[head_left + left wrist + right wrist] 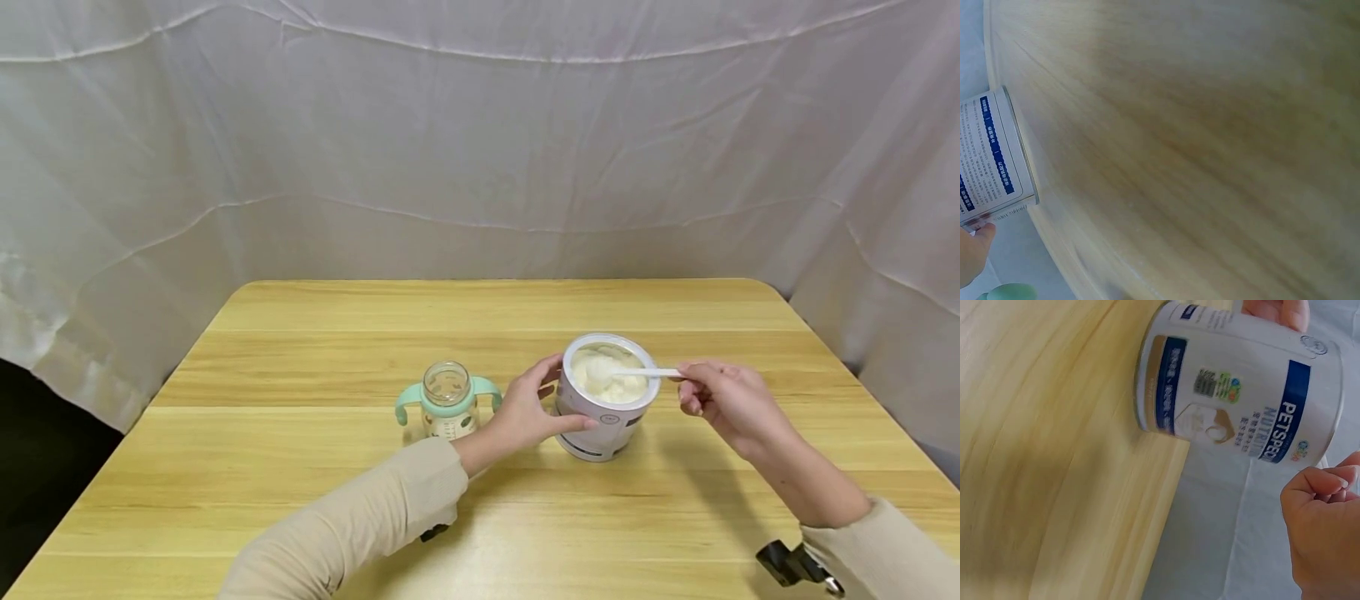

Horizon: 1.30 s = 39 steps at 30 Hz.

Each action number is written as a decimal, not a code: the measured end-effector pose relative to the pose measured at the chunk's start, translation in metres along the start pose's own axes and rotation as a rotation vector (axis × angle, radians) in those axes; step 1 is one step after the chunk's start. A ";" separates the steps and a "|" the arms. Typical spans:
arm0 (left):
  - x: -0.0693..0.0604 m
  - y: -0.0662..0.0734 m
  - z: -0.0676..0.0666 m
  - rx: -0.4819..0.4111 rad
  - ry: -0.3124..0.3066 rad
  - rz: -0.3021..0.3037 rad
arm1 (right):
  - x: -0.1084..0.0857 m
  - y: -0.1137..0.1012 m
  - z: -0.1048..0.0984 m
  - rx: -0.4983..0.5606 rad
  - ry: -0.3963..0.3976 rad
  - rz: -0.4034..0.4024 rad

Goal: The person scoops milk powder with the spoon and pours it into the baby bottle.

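Observation:
A white tin of pale powder (622, 423) stands open-topped on the table, right of centre. My left hand (528, 410) grips its left side, thumb across the front. Between the thumb and fingers of my right hand (735, 404) is the handle of a white scoop (651, 372); its bowl lies in the powder (585, 367). In the right wrist view, the tin (1210, 375) shows blue label bands, while the scoop is mostly hidden behind the right hand (1322, 531). Printed text covers the tin's side (985, 156) in the left wrist view.
An uncapped clear baby bottle (450, 423) with mint-green handles stands left of the tin, close to my left wrist. The wooden table (300, 467) has white cloth (480, 150) hanging behind it and along its sides.

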<state>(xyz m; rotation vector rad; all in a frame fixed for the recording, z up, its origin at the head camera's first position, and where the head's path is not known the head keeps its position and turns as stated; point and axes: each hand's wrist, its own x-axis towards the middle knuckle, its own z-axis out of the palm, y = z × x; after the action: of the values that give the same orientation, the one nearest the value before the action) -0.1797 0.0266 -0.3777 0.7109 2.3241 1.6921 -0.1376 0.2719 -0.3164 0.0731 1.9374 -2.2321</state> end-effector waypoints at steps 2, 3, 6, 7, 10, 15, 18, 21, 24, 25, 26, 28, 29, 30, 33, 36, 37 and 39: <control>0.000 0.000 0.000 0.001 0.000 -0.001 | 0.000 0.000 0.000 0.022 0.004 0.005; 0.000 0.000 0.000 0.002 0.000 -0.002 | 0.000 0.000 0.000 0.031 0.005 0.008; 0.000 0.001 0.001 0.003 0.000 -0.008 | 0.000 0.000 0.001 0.039 0.012 0.014; 0.000 0.001 0.001 0.003 -0.002 -0.010 | -0.001 0.000 0.001 0.040 0.015 0.015; 0.000 0.002 0.001 0.004 -0.002 -0.013 | -0.002 0.000 0.002 0.036 0.024 0.016; 0.000 0.000 0.001 0.006 -0.001 0.004 | -0.004 0.003 0.003 0.014 0.047 -0.002; 0.000 0.001 0.000 0.004 -0.001 0.008 | -0.004 0.004 0.004 0.019 0.053 -0.035; 0.000 0.001 0.000 0.004 -0.003 0.009 | -0.004 0.006 0.004 0.032 0.058 -0.074; 0.000 0.001 0.000 0.005 -0.005 0.009 | -0.005 0.009 0.005 0.026 0.058 -0.111; 0.000 0.001 0.000 0.007 -0.004 0.008 | -0.006 0.010 0.005 0.020 0.059 -0.122; 0.000 0.001 0.000 0.006 -0.004 0.007 | -0.006 0.011 0.004 0.014 0.058 -0.134; -0.001 0.002 0.000 0.002 -0.005 0.004 | -0.006 0.012 0.004 0.002 0.058 -0.150; -0.001 0.003 0.000 0.000 -0.005 0.002 | -0.006 0.012 0.004 -0.002 0.058 -0.156; -0.001 0.003 0.000 -0.001 -0.005 0.002 | -0.006 0.012 0.005 -0.003 0.061 -0.159; -0.001 0.003 0.000 0.000 -0.006 0.004 | -0.006 0.012 0.006 -0.011 0.070 -0.161; 0.000 0.002 0.000 0.009 -0.002 0.014 | -0.006 0.012 0.007 -0.018 0.080 -0.158; 0.000 0.001 0.000 0.011 -0.001 0.017 | -0.007 0.012 0.007 -0.022 0.083 -0.156; -0.001 0.002 0.000 0.016 -0.001 0.020 | -0.007 0.012 0.008 -0.022 0.088 -0.153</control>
<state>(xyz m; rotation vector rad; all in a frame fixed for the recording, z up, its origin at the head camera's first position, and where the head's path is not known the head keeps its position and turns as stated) -0.1787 0.0269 -0.3764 0.7394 2.3398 1.6833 -0.1281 0.2633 -0.3254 0.0208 2.0784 -2.3395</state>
